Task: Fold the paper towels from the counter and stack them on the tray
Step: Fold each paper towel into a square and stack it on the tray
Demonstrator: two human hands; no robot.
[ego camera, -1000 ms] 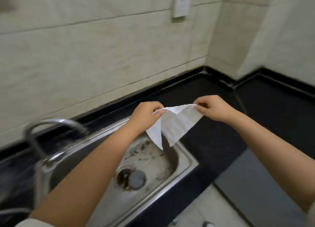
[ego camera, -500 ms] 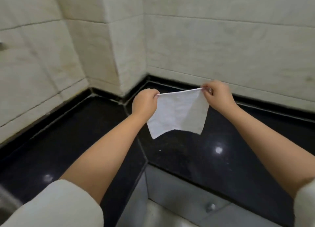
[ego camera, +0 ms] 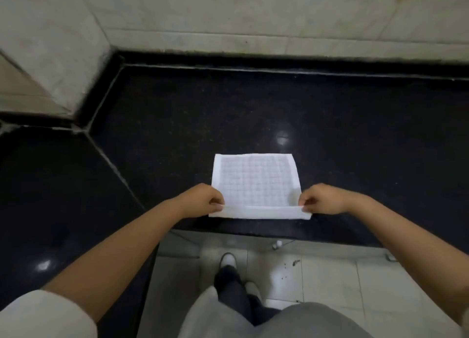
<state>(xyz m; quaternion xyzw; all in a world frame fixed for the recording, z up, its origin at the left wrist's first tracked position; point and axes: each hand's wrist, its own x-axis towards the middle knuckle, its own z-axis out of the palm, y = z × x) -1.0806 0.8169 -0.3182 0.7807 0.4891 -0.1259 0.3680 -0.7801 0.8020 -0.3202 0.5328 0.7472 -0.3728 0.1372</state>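
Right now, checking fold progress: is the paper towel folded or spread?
Mostly spread: the paper towel lies flat on the counter, only its near edge turned up.

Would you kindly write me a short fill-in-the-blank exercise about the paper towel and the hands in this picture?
1. The paper towel lies on the black ____.
2. The left hand pinches the towel's near-left ____.
3. The right hand pinches the near-____ corner.
4. The towel's near edge is turned up into a narrow ____.

Missing words: counter; corner; right; fold
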